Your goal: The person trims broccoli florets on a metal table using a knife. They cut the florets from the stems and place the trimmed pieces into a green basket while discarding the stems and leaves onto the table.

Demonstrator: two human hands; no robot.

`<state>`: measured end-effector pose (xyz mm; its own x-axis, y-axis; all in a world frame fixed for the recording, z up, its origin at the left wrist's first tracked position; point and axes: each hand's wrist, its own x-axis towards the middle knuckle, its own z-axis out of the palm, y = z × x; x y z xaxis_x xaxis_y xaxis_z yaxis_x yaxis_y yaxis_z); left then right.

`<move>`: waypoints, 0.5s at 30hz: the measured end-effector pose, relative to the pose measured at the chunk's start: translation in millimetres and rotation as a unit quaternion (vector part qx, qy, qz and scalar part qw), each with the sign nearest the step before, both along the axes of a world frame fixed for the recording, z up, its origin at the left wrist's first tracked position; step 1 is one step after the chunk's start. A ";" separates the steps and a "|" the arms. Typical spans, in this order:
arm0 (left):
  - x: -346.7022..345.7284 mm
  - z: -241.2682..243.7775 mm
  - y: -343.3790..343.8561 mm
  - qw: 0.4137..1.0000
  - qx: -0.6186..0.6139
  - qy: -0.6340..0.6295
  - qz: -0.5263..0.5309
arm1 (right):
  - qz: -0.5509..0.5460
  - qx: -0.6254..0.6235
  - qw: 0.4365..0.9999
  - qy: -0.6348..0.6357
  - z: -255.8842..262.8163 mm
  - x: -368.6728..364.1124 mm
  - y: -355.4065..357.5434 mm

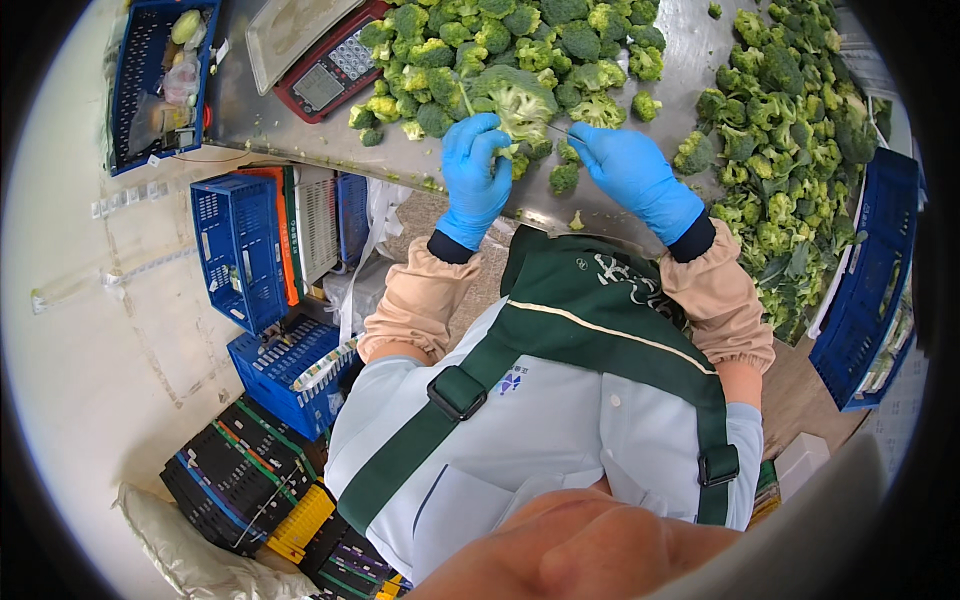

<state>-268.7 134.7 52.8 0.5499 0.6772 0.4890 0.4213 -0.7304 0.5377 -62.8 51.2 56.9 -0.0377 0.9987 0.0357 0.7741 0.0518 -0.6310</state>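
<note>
My left hand (480, 169), in a blue glove, grips a large broccoli head (517, 105) by its stem end, its cut pale branches turned toward me. In my right hand (626, 169), also gloved in blue, is a small knife (559, 130); its thin blade points left at the head's cut side. Part of the blade is hidden by my fingers and the broccoli. A heap of cut broccoli florets (435, 56) lies just beyond my hands on the steel table (420, 161). One loose floret (564, 178) rests between my hands near the table's front edge.
A red digital scale (330, 79) stands left of the heap. More broccoli (780, 150) is piled along the right. Blue plastic crates stand at the far left (157, 82), below the table at left (240, 251) and at right (862, 285). Black crates (232, 480) are stacked lower left.
</note>
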 end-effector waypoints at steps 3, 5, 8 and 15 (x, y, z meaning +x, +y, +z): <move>0.2 2.8 -1.6 1.000 -0.010 -0.009 -0.022 | 0.003 0.006 1.000 -0.006 0.8 -1.6 0.0; 1.3 -0.7 -1.3 0.999 -0.010 -0.029 -0.028 | 0.005 -0.010 1.000 -0.024 0.6 -4.0 -0.2; 5.5 -5.5 2.7 0.999 -0.002 -0.028 -0.038 | -0.058 -0.101 0.990 -0.073 4.8 -25.5 -0.8; 1.6 -12.0 9.7 0.999 -0.037 0.011 -0.013 | -0.080 -0.128 0.986 -0.076 9.1 -43.5 13.9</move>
